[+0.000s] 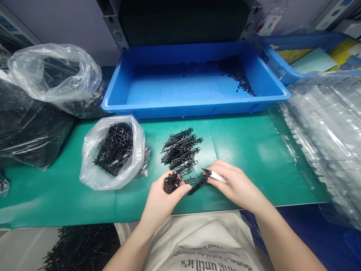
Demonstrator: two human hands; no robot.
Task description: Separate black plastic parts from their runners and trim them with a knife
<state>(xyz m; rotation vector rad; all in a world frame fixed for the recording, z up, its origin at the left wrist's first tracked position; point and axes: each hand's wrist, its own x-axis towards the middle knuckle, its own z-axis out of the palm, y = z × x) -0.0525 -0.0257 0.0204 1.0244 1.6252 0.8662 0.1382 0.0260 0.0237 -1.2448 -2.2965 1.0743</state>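
Clasping black parts [171,183] with left fingers [179,192], white tool [218,177] with right fingers [221,169], over green table [245,139], facing wall [73,22] behind blue tray [194,108].

Pale mauve wall [76,26], green tabletop [245,141]

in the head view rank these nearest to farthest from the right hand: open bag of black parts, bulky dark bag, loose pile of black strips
From the right hand:
1. Loose pile of black strips: just ahead and to its left.
2. Open bag of black parts: farther left, beyond the pile.
3. Bulky dark bag: at the far left.
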